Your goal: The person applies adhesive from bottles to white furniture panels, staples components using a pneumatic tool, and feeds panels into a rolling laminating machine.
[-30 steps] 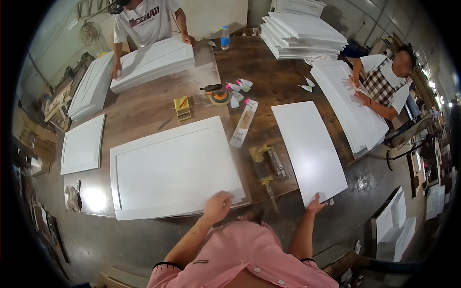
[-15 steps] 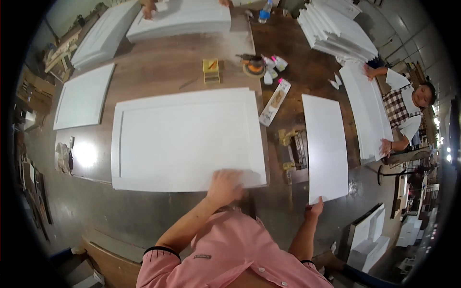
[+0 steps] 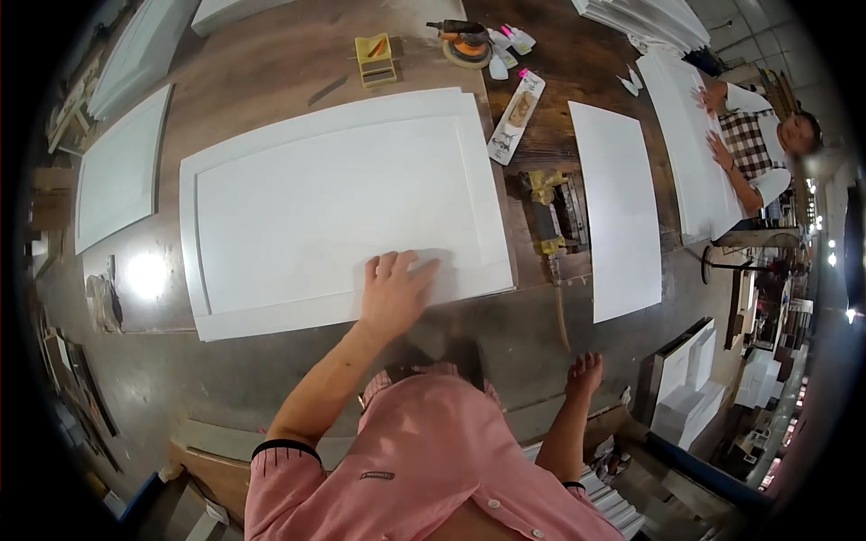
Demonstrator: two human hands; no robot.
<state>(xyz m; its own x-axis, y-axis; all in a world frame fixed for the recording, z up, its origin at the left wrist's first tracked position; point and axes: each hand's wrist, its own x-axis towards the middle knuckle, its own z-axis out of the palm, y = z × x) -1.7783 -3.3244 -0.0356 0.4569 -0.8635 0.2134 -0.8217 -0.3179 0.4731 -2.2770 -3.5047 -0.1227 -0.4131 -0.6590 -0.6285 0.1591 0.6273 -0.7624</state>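
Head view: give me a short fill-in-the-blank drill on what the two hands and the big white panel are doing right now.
1. The left hand lies flat on the large ____ panel.
2. The right hand touches ____ panel.
3. The orange sander sits at the panel's ____ edge, away from the person.
Missing words: white; no; far

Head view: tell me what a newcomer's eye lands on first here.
The big white framed panel fills the middle of the brown workbench, with the person's left hand pressed flat on its near edge. The right hand hangs off the bench's near side. To the right lies a narrow white board, and beyond it a co-worker leans on another panel.
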